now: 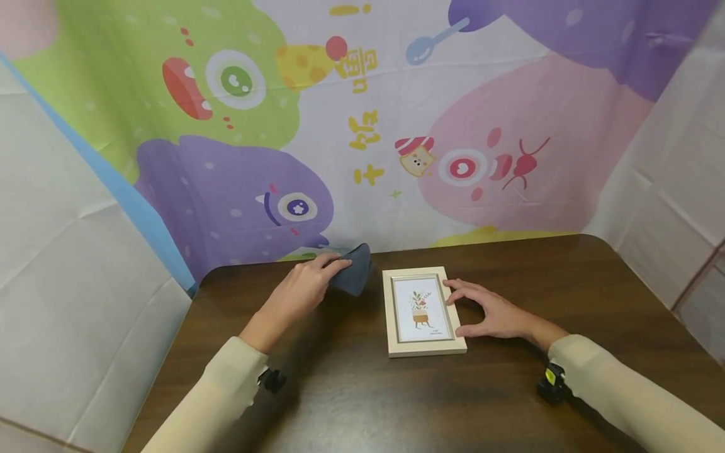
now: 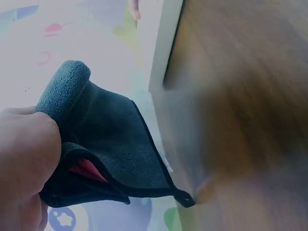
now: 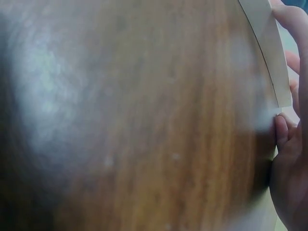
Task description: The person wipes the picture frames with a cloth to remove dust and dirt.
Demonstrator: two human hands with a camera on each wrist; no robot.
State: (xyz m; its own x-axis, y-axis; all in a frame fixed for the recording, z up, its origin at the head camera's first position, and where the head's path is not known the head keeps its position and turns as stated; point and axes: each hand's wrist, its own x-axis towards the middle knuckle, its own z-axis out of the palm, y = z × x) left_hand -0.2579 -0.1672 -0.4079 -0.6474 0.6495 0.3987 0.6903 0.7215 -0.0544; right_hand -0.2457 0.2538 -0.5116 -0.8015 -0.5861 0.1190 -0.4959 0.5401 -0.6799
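Both hands are at work over the dark wood-grain worktop (image 1: 351, 396): the left hand (image 1: 300, 289) pinches a folded microfibre cloth (image 1: 355, 270) between thumb and fingers, while the right hand (image 1: 498, 314) is spread, its thumb and fingertips touching the right edge of a framed picture (image 1: 421, 311) without visibly closing round it. That picture lies face up between the hands, right of the cloth and left of the right palm, its long axis running away from the person with the near end turned slightly rightward. The right hand is therefore the nearer one, already in contact; the cloth hangs just beside the far left corner, apart from the frame. Its border is pale, cream-coloured and flat-faced, with a thin silvery inner lip around a white print of leafy stems and a red bloom in an orange-brown, legged planter, small lettering below. Dark blue-grey and plush, the cloth shows a black hem and a sliver of reddish pink inside its fold in the left wrist view.
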